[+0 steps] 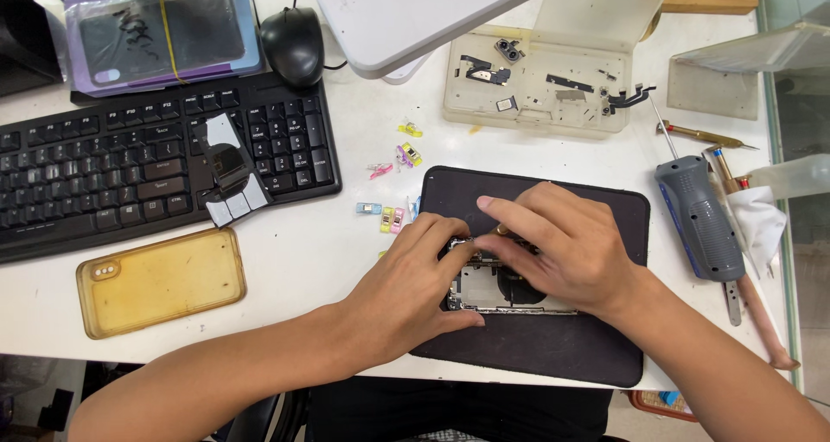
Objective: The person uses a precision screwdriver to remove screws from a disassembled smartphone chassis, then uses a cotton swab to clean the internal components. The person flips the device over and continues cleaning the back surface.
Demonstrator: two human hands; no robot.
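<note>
An opened phone body point(501, 293) with bare metal insides lies on a black work mat point(553, 347). My left hand point(413, 288) grips its left edge, thumb along the lower side. My right hand point(558, 245) lies over the phone's upper part, fingers pressing on its inner parts; most of the phone is hidden beneath it. Whether the fingers pinch a small part I cannot tell.
A black keyboard point(112, 169) and mouse point(294, 44) sit at the back left, a yellowed phone case point(160, 279) in front. Small coloured clips point(389, 217) lie beside the mat. A parts tray point(536, 83) is behind; a grey electric screwdriver point(699, 217) and hand tools lie right.
</note>
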